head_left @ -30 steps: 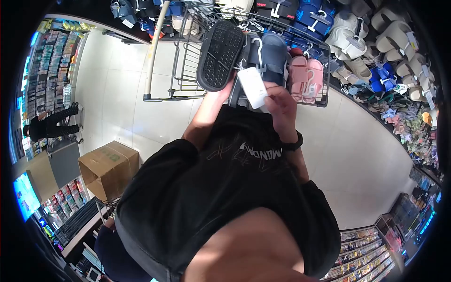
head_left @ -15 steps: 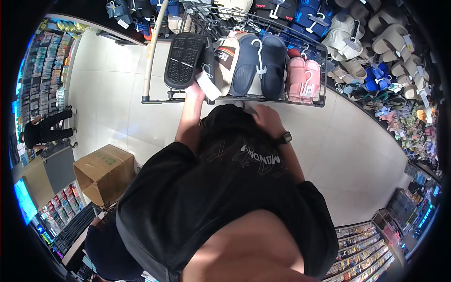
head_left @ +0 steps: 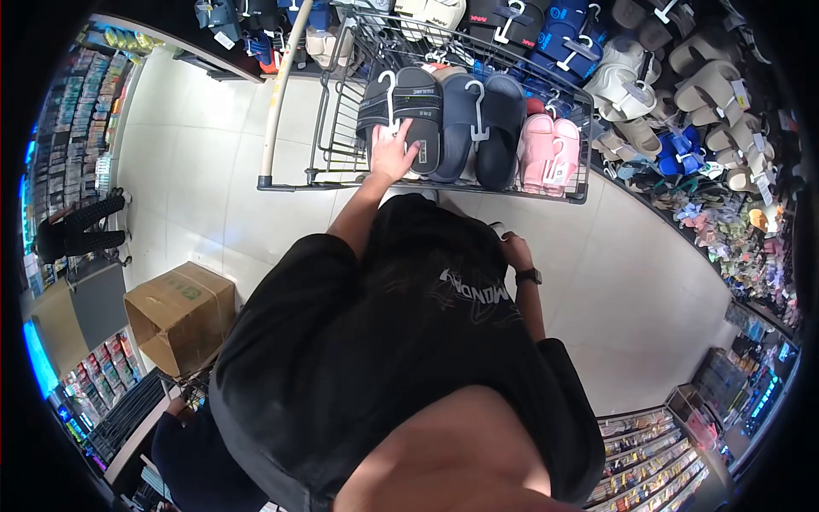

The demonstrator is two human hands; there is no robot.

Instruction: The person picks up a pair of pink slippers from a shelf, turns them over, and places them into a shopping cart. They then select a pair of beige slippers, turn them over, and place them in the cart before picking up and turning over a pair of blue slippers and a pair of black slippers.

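Observation:
My left hand (head_left: 392, 155) rests on a pair of black slide sandals (head_left: 420, 115) in the wire cart (head_left: 324, 182), its fingers spread. A white plastic hanger (head_left: 391, 94) is hooked on that pair. Beside it are dark navy slides (head_left: 497, 128) on another white hanger, then a pair of pink slides (head_left: 550, 154) at the right end. My right hand (head_left: 516, 252) hangs low by my shirt, fingers curled. A small white shape shows just beside its fingertips; whether it is held I cannot make out.
Racks of hanging slippers (head_left: 712, 77) line the far side and right. A cardboard box (head_left: 183, 316) stands on the floor to the left. One person (head_left: 81, 230) is at the left shelves; another person's dark sleeve (head_left: 200, 452) is at lower left.
The black slides, earlier sole-up in my left hand at the cart's left, now lie upper side up beside the navy pair. My left hand has opened on them. My right hand has moved lower.

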